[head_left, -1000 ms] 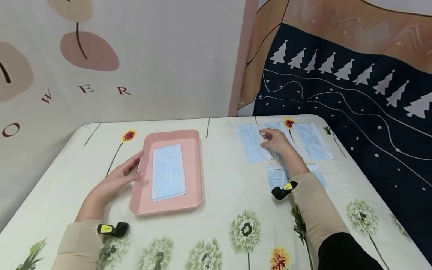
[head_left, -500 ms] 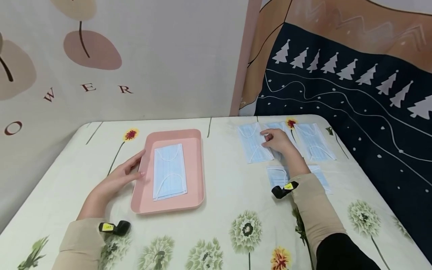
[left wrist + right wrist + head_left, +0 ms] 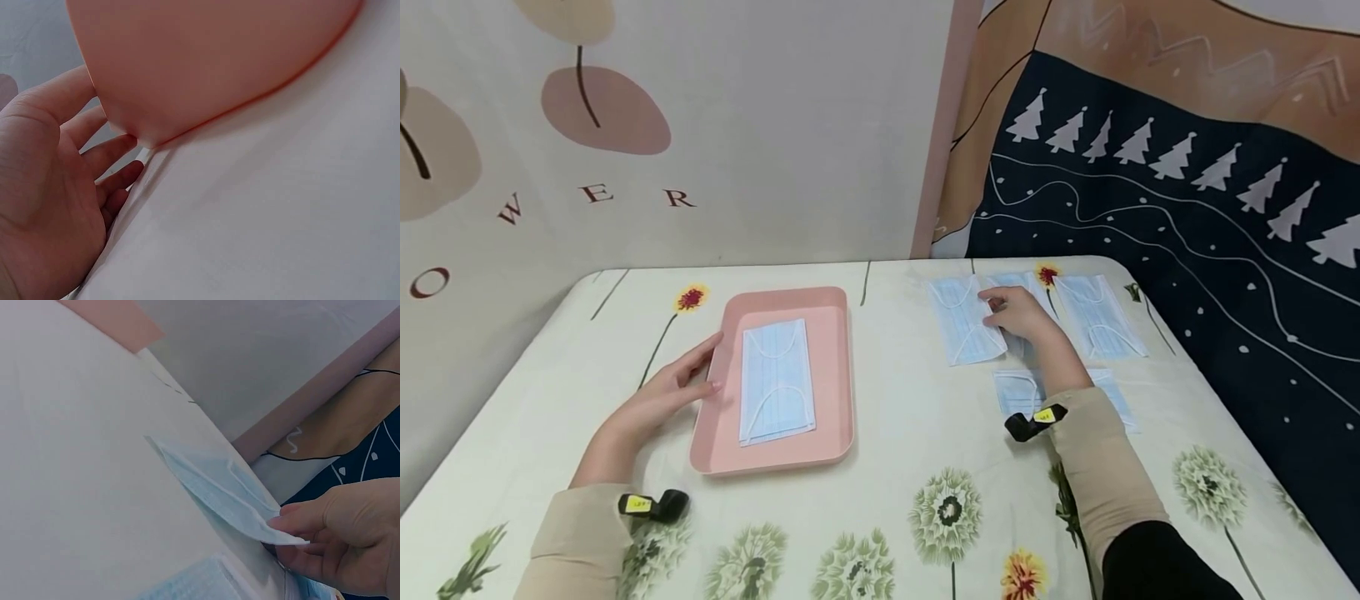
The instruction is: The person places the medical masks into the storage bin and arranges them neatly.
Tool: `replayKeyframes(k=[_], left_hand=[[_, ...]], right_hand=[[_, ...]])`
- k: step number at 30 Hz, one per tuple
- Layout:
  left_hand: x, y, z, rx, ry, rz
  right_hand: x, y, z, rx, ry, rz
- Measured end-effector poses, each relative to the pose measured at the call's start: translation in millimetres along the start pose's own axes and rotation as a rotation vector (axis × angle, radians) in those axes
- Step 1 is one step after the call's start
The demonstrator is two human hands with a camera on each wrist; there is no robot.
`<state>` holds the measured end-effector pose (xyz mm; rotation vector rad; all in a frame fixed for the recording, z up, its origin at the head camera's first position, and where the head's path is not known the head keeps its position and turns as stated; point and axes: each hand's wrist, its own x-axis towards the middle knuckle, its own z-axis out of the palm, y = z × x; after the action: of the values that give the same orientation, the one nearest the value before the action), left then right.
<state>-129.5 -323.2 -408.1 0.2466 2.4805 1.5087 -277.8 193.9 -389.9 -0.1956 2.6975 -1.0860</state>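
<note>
A shallow pink tray (image 3: 831, 383) lies on the table's left half, and one light-blue face mask (image 3: 777, 382) rests flat inside it. My left hand (image 3: 662, 396) holds the tray's left side, thumb over the rim and fingers against the outer wall; the left wrist view shows the wall (image 3: 206, 56) close up. On the right, my right hand (image 3: 1018, 315) pinches the right edge of another face mask (image 3: 958, 312) between thumb and fingers. In the right wrist view that mask (image 3: 215, 487) has its gripped edge raised and bent, while its far end stays low by the table.
More masks lie around the right hand: one behind it (image 3: 1011, 282), a mask farther right (image 3: 1097, 317), and blue masks partly hidden under the forearm (image 3: 1017, 392). A flower-print cloth (image 3: 887, 467) covers the table. A wall sheet (image 3: 805, 133) stands behind the table.
The head view has shifted slightly. The right edge of the pinched mask looks lifted a little more; both hands stay in almost the same places.
</note>
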Motion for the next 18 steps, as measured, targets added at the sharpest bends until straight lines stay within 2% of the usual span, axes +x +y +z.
replayKeyframes(k=[6,18], left_hand=[[-0.4,0.2,-0.7,-0.007,-0.003,-0.001],[0.1,-1.6,-0.1,-0.009,-0.001,0.010]], right_hand=[[-8.3,-2.1,2.3,0.046,0.008,-0.006],[-17.6,-0.8,13.1,0.221,0.124,0.019]])
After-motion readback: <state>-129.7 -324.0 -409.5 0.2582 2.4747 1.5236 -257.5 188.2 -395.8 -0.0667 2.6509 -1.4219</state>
